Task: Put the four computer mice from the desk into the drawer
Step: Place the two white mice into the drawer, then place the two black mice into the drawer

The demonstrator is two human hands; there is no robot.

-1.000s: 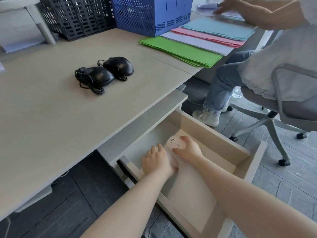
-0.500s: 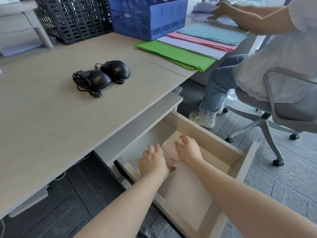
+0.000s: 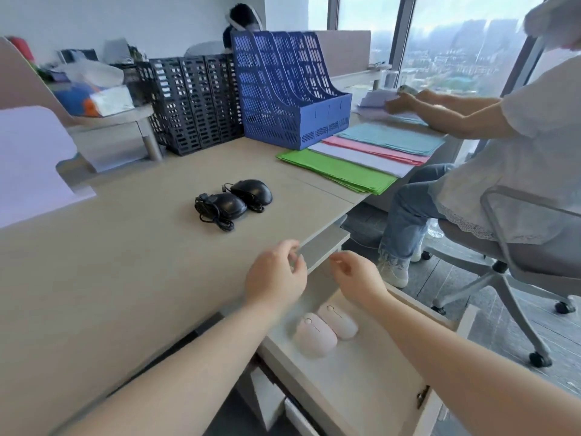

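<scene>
Two pale pink mice lie side by side in the open drawer (image 3: 361,382), one (image 3: 316,338) nearer me and one (image 3: 339,320) just behind it. Two black wired mice rest on the desk (image 3: 110,278): the left one (image 3: 228,206) has its cable bundled beside it, and the right one (image 3: 253,191) touches it. My left hand (image 3: 276,276) and my right hand (image 3: 358,280) hover above the drawer near the desk's front edge, fingers loosely apart, holding nothing.
Black file racks (image 3: 195,102) and a blue file rack (image 3: 289,96) stand at the back of the desk. Coloured folders (image 3: 339,171) lie to the right. A seated person (image 3: 518,158) on a wheeled chair (image 3: 518,278) handles papers close to the drawer's right.
Both hands have let go of the pink mice and risen out of the drawer toward the desk edge. The camera has tilted up. The black mice have not moved.
</scene>
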